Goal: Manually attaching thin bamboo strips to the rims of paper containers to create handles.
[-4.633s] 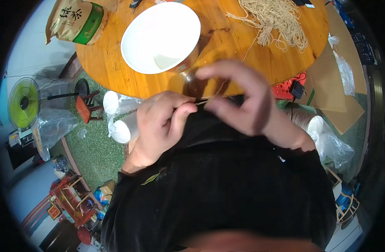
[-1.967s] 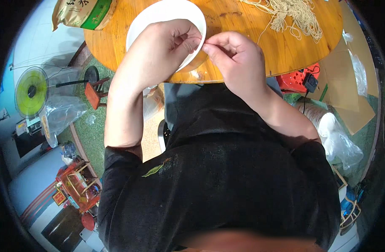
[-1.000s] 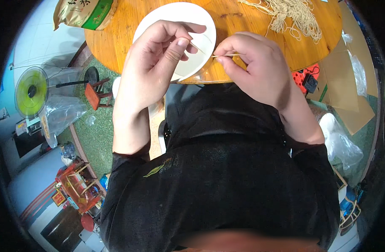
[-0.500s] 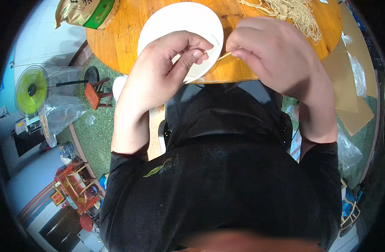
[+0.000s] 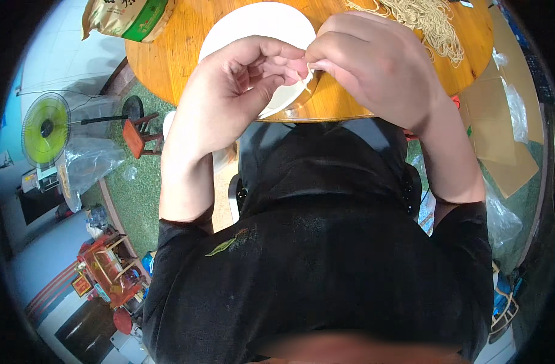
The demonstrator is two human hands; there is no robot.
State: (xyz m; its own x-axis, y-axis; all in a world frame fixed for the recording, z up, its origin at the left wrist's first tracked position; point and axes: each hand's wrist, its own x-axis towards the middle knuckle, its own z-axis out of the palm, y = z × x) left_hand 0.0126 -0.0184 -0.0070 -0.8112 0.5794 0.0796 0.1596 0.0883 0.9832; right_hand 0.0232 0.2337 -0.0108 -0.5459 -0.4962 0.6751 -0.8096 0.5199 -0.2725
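Note:
Over the near right rim of the white round plate (image 5: 259, 25), my two hands meet with their fingertips almost touching. A thin pale strand, like string (image 5: 306, 84), shows between them, and its short end hangs below the fingertips. My right hand (image 5: 380, 73) is closed, pinching the strand between thumb and forefinger. My left hand (image 5: 235, 91) has its fingers curled round the strand's other side; the exact hold is partly hidden. A loose heap of tan string-like strands (image 5: 432, 24) lies on the table's far right, beyond my right hand.
The round wooden table (image 5: 162, 70) carries a tan and green bag (image 5: 129, 18) at its far left. On the floor to the left stand a green fan (image 5: 47, 129) and a small red-brown stool (image 5: 138, 138). Flattened cardboard (image 5: 501, 121) lies at the right.
My right hand has moved left, closing the gap to my left hand. The strand that stretched from its fingertips now hangs short between both hands. My left fingers have opened slightly.

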